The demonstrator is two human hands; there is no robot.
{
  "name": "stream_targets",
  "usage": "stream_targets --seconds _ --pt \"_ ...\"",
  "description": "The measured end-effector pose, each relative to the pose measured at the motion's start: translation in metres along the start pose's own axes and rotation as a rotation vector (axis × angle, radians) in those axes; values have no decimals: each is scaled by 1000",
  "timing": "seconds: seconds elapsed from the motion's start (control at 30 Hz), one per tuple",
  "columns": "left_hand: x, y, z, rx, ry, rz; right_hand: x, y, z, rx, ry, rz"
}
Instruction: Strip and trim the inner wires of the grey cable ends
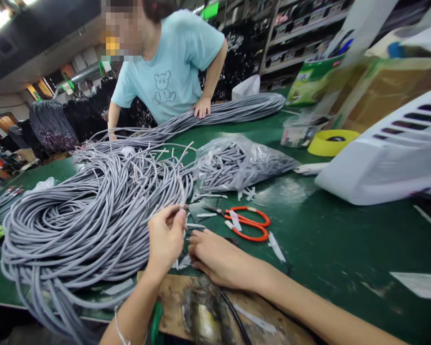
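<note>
My left hand (167, 237) is closed in a pinch on the end of a grey cable (181, 188), whose pale stripped tip points up. Just to its right, my right hand (211, 254) rests low over the table with its fingers curled; whatever they hold, if anything, is hidden. A large coil of grey cables (82, 215) lies to the left of both hands. Beyond the right hand are scissors (249, 224) with orange handles, scraps of white material around them. Below my hands is a worn wooden board (172, 297) carrying a metal piece.
A clear plastic bag (237, 163) of short grey pieces lies on the green table (326, 239). A white vented housing (377, 148) and a yellow ring (332, 143) stand at right. Across the table, a person in a light blue shirt (168, 72) handles another cable bundle (237, 109).
</note>
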State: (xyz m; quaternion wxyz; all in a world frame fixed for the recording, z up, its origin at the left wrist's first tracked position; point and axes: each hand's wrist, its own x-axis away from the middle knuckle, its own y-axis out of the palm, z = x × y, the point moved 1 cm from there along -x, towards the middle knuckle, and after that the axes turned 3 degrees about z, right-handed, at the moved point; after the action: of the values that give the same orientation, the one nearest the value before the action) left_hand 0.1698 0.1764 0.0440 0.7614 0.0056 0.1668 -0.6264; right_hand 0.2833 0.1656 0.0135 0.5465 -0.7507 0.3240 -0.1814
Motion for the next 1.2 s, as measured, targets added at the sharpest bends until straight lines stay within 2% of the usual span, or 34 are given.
stream_targets --seconds 0.07,0.13,0.23,0.33,0.37,0.47,0.6,0.73,0.83,0.9,1.0,1.1,1.2 --pt "1 1 -1 9 19 -59 2 1 5 5 -5 82" --pt "2 1 -1 -16 57 -66 2 -1 12 -156 62 191" --pt "3 0 1 -46 95 -77 -2 -14 22 -668 237 488" --pt "7 2 4 -35 88 -164 -2 -30 28 -1067 360 787" --pt "9 3 5 -36 88 -204 -1 -34 28 -1125 369 825" --pt "15 7 7 -73 117 -287 3 -42 27 -1180 330 828" --pt "18 9 8 -130 178 -262 5 -41 21 -1206 298 872" --pt "18 9 9 -152 225 -233 2 -38 16 -1195 268 843" --pt "19 8 11 -150 228 -233 5 -40 16 -1119 285 903" --pt "19 7 13 -129 213 -217 8 -43 17 -1001 284 953" --pt "19 5 14 -92 172 -138 13 -45 15 -682 277 985" --pt "18 3 13 -71 171 -62 14 -42 8 -395 209 920" --pt "19 2 11 -71 183 -59 13 -37 3 -281 140 875"
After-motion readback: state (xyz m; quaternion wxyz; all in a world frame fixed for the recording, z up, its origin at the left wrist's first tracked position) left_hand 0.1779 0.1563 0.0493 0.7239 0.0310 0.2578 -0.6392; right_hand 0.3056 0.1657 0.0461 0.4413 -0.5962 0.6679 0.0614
